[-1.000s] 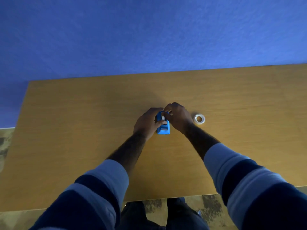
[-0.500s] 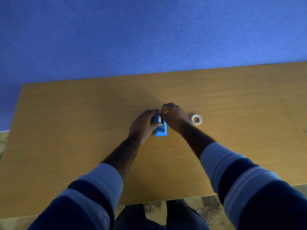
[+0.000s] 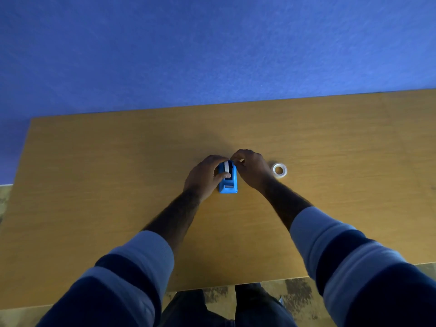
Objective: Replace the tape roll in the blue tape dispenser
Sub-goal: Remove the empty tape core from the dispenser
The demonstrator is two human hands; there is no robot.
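Observation:
The blue tape dispenser [image 3: 228,182] stands on the wooden table [image 3: 118,173] near its middle, with a white tape roll [image 3: 227,168] sitting in its top slot. My left hand [image 3: 204,179] grips the dispenser's left side, thumb lying across its top. My right hand [image 3: 251,169] is at the dispenser's far right corner, its fingertips pinched at the tape roll's edge. A second, small clear tape roll [image 3: 280,170] lies flat on the table just right of my right hand.
A blue wall [image 3: 212,48] rises right behind the table's far edge. The table's near edge runs just in front of my legs [image 3: 226,308], above a patterned floor [image 3: 295,293].
Both hands stay on the dispenser. My right hand's fingers have shifted slightly at the roll, and more of the white roll shows in the slot.

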